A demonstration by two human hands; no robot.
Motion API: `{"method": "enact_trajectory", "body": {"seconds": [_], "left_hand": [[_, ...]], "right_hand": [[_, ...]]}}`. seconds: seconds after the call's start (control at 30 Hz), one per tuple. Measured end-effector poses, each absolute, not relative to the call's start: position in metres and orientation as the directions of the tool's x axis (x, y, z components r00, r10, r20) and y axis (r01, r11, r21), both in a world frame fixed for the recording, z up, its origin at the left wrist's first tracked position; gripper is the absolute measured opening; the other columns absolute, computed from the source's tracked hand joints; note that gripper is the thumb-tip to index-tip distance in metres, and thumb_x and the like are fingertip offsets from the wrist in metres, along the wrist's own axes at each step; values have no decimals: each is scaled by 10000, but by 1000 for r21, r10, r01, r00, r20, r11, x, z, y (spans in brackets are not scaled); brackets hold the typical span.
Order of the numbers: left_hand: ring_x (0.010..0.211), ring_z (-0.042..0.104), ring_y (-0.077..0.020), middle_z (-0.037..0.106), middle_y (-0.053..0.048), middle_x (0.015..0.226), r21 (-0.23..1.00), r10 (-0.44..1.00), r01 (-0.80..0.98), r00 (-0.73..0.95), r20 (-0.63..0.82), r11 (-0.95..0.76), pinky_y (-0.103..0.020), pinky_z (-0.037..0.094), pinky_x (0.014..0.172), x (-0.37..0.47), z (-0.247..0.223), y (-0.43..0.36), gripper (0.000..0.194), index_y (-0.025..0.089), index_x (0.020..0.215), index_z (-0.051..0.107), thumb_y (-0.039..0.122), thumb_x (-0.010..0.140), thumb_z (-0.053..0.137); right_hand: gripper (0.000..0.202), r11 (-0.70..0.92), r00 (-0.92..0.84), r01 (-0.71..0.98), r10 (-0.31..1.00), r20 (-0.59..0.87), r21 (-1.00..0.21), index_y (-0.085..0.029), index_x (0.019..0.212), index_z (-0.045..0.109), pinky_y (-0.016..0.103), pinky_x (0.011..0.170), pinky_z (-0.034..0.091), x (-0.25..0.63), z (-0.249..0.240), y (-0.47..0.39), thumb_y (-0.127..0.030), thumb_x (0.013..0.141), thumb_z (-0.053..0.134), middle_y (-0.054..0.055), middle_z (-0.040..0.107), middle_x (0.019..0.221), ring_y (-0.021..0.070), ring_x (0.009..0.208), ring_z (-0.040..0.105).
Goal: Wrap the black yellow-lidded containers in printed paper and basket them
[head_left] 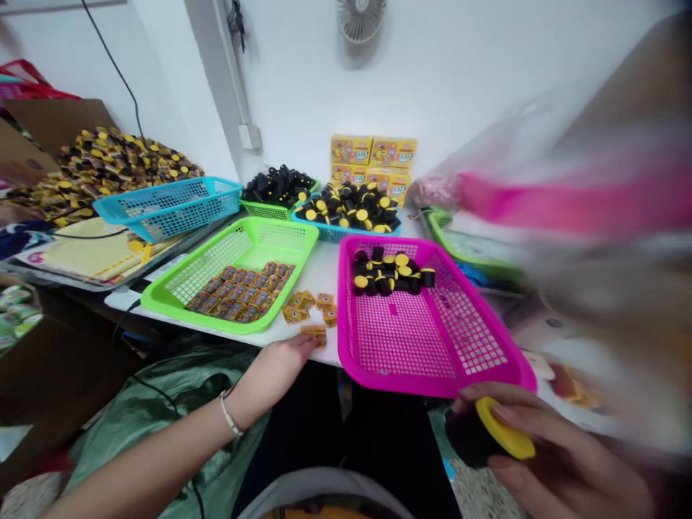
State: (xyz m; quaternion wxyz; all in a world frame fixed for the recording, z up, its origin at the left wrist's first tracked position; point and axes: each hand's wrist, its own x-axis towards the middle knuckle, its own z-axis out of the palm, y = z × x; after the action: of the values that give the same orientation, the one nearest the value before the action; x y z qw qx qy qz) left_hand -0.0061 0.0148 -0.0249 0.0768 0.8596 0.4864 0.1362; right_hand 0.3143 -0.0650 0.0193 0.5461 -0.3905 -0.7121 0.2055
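Note:
My right hand (562,440), at the lower right, is closed round a black canister with a yellow lid (486,432), held on its side. The fingertips of my left hand (284,360) are on a small orange label piece (315,334) at the table's front edge. Several more orange label pieces (297,304) lie just beyond it. A magenta basket (416,346) in the middle holds black canisters with yellow lids (385,277) at its far end. The green basket (254,241) on the left holds rows of labelled canisters (246,292).
Behind stand a blue basket of black and yellow canisters (351,209), a green basket of black parts (278,186) and yellow printed boxes (373,155). A blue basket (173,205) and a canister heap (113,166) are left. A blurred plastic bag (610,288) hangs right.

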Motion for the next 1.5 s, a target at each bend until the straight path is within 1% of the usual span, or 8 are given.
{"method": "enact_trajectory", "body": {"seconds": [0.33, 0.5, 0.67, 0.83, 0.97, 1.13, 1.33, 1.5], "left_hand": [[922, 791, -225, 807, -77, 1050, 619, 906, 728, 6, 423, -294, -320, 627, 875, -18, -27, -14, 115, 199, 1005, 686, 256, 962, 595], [782, 797, -209, 779, -51, 929, 878, 907, 285, -64, 417, -384, -277, 652, 697, 10, -4, -40, 98, 187, 850, 656, 243, 857, 736], [571, 730, -143, 756, -17, 681, 834, 875, 297, 9, 484, -465, -185, 565, 540, 30, 18, -51, 223, 174, 651, 649, 176, 844, 760], [906, 785, -161, 821, -61, 1017, 635, 772, 449, 260, 580, -628, -166, 594, 823, 29, 25, -53, 167, 180, 1005, 770, 186, 979, 605], [1232, 675, -157, 709, -49, 1354, 622, 768, 453, 327, 550, -639, -192, 469, 1092, 24, 20, -54, 411, 247, 1396, 610, 177, 992, 587], [1192, 695, -161, 694, -34, 1374, 711, 792, 350, 267, 548, -610, -204, 527, 1022, 21, 20, -57, 533, 355, 1513, 476, 197, 1010, 554], [998, 770, -174, 798, -22, 1164, 905, 894, 46, 186, 408, -422, -215, 596, 879, 30, 34, -54, 430, 373, 1326, 670, 223, 925, 705], [968, 774, -155, 799, -43, 1140, 916, 920, -300, 204, 336, -268, -228, 604, 875, 35, 32, -54, 833, 387, 1549, 379, 135, 859, 772]], "right_hand": [[393, 582, -121, 338, 806, 579, -740, -358, 1094, 725, 232, 725, 682, 303, 20, -63, -120, 782, 748, -18, 788, 1071, 201, 852, 796], [419, 608, -101, 178, 794, 600, -774, -335, 1108, 745, 216, 779, 663, 277, 32, -55, -80, 776, 778, 9, 771, 1089, 181, 932, 774], [378, 567, 14, 53, 823, 568, -822, -346, 1093, 755, 249, 828, 651, 246, 48, -44, -104, 803, 787, 11, 779, 1069, 174, 955, 766], [205, 512, 135, -48, 854, 502, -858, -340, 1011, 777, 257, 700, 646, 232, 52, -35, -260, 826, 818, 4, 807, 906, 187, 817, 782], [127, 452, 54, -12, 891, 451, -892, -313, 934, 780, 258, 682, 624, 226, 55, -33, -323, 816, 827, -7, 788, 828, 170, 750, 754], [112, 437, -58, 91, 899, 433, -895, -269, 874, 764, 250, 627, 608, 224, 54, -31, -321, 801, 830, -10, 770, 760, 157, 673, 729], [205, 536, -127, 44, 840, 527, -843, -258, 819, 738, 304, 739, 652, 223, 52, -29, -252, 700, 904, 24, 807, 948, 204, 832, 785], [160, 623, -327, 74, 753, 572, -779, -278, 928, 772, 321, 781, 646, 224, 57, -29, -220, 794, 837, 47, 790, 1045, 200, 904, 778]]}}
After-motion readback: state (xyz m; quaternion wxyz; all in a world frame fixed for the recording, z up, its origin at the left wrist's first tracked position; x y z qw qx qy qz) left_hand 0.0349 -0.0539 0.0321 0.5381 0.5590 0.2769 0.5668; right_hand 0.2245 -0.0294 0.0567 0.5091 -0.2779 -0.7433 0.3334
